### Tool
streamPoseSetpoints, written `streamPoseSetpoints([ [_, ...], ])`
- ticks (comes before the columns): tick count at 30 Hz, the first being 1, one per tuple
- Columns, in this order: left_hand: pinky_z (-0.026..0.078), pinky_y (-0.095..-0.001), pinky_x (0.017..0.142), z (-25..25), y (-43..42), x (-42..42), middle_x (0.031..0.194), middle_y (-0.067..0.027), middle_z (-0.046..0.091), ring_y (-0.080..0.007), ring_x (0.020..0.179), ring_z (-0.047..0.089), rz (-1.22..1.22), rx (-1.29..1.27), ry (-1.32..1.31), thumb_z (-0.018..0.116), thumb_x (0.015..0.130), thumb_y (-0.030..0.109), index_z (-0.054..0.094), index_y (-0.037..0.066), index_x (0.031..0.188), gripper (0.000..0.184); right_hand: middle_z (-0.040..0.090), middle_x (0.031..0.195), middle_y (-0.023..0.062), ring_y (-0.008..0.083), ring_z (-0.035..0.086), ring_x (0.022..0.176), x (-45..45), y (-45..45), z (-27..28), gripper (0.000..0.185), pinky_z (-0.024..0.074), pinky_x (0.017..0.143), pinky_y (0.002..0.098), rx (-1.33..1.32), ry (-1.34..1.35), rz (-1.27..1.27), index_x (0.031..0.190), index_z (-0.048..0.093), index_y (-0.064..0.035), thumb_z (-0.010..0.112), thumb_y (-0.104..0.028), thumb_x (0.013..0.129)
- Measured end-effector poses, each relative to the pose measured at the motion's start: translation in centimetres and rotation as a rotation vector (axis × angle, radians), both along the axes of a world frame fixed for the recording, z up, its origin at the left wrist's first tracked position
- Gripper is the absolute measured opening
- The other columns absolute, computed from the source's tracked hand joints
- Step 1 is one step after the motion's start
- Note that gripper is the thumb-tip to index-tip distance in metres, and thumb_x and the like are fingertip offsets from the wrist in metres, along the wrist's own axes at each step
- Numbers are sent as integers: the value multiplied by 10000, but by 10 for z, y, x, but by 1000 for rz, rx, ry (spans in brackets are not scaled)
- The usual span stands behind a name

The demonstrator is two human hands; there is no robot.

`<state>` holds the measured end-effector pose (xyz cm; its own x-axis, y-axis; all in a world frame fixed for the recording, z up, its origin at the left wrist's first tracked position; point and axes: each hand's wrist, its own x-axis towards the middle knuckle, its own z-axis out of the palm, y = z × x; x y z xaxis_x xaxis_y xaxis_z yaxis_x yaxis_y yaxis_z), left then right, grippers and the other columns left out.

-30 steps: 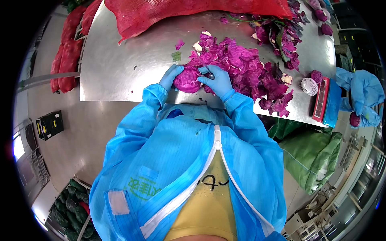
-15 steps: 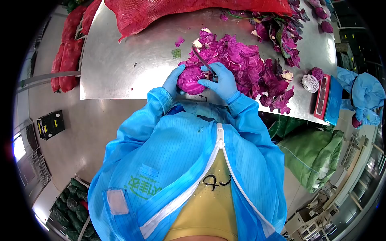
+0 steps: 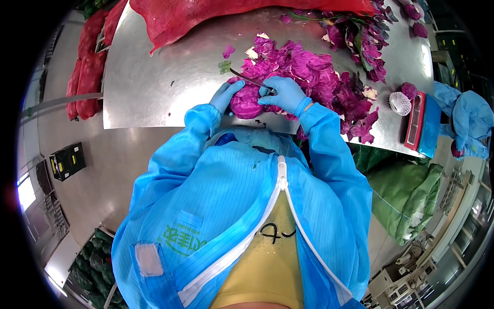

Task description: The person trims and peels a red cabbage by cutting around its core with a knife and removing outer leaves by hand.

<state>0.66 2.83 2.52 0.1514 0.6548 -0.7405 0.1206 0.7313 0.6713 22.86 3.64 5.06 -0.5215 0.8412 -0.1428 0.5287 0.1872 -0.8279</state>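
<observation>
A round red cabbage (image 3: 246, 102) rests near the front edge of the metal table. My left hand (image 3: 226, 96), in a blue glove, is closed around its left side. In my gloved right hand (image 3: 286, 96) is a knife (image 3: 247, 78), its dark, slightly curved blade pointing up and left across the top of the cabbage. The fingers of that hand are wrapped round the handle, close to the cabbage's right side. Loose purple cabbage leaves (image 3: 303, 69) lie in a heap just beyond and to the right.
A red mesh sack (image 3: 247, 11) lies across the table's far side (image 3: 139, 77). To the right are a white foam net (image 3: 400, 104), a red and blue box-like object (image 3: 423, 125) and a person's blue sleeve (image 3: 468, 121). A green sack (image 3: 406, 198) stands below the table.
My right hand has shifted slightly right and the knife has swung down to the left, flatter over the cabbage. My left hand still holds the cabbage's side.
</observation>
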Motion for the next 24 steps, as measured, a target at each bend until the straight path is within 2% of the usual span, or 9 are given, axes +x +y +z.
streamPoseSetpoints([
  [2, 406, -250, 549, -5, 1, -2, 967, -49, 637, -135, 752, 593, 4, 9, -7, 562, 798, 599, 468, 121, 1277, 684, 635, 838, 101, 245, 633, 767, 0, 1, 0, 310, 505, 704, 344, 23, -22, 10, 906, 645, -44, 764, -263, 723],
  [4, 416, -261, 562, -2, 2, -3, 988, -55, 640, -144, 778, 599, -39, 3, -9, 564, 799, 600, 466, 132, 1292, 687, 643, 839, 96, 281, 631, 771, 0, -1, 6, 292, 499, 679, 392, 141, -161, 61, 913, 636, -94, 700, -341, 772],
  [8, 429, -263, 575, 5, 5, 4, 1008, -55, 642, -151, 786, 601, -43, -23, 9, 575, 792, 607, 462, 139, 1304, 702, 644, 813, 75, 270, 634, 741, 0, -9, 7, 259, 507, 648, 389, 246, -231, 78, 951, 626, -127, 659, -341, 809],
  [11, 447, -263, 598, 26, 4, 7, 1037, -61, 639, -162, 801, 607, -34, -24, 51, 587, 787, 610, 451, 135, 1321, 728, 640, 785, 71, 260, 635, 722, -1, -14, -2, 254, 509, 604, 383, 366, -125, 49, 977, 601, -132, 650, -317, 811],
  [13, 464, -275, 625, 30, 3, 7, 1067, -71, 635, -178, 848, 615, -42, 4, 22, 593, 784, 607, 447, 131, 1326, 736, 621, 754, 65, 246, 633, 696, -2, -14, -4, 230, 508, 583, 369, 484, -206, 104, 952, 583, -131, 652, -286, 796],
  [17, 475, -303, 656, -28, 13, -1, 1097, -81, 629, -192, 897, 616, 17, -2, -142, 593, 789, 591, 437, 127, 1334, 733, 599, 722, 58, 236, 623, 654, -8, -20, -8, 221, 502, 564, 369, 575, -198, 87, 924, 573, -129, 659, -264, 771],
  [19, 474, -300, 671, -38, 15, -2, 1103, -80, 629, -196, 916, 613, -6, -11, -252, 580, 786, 602, 426, 117, 1338, 750, 636, 799, 58, 226, 640, 676, -9, -25, -11, 312, 514, 578, 348, 568, -290, 59, 1009, 596, -110, 686, -193, 722],
  [22, 469, -276, 671, -35, 16, -6, 1098, -78, 631, -192, 906, 616, -49, -21, -191, 561, 785, 620, 427, 104, 1335, 767, 591, 731, 52, 225, 616, 646, -12, -30, -19, 243, 495, 545, 367, 623, -130, -71, 922, 571, -128, 672, -265, 748],
  [24, 459, -255, 657, -32, 15, -6, 1095, -70, 632, -182, 893, 618, -49, -20, -149, 548, 778, 638, 441, 101, 1325, 774, 592, 736, 55, 228, 617, 651, -12, -28, -20, 244, 495, 546, 366, 614, -133, -62, 927, 573, -127, 671, -262, 749],
])
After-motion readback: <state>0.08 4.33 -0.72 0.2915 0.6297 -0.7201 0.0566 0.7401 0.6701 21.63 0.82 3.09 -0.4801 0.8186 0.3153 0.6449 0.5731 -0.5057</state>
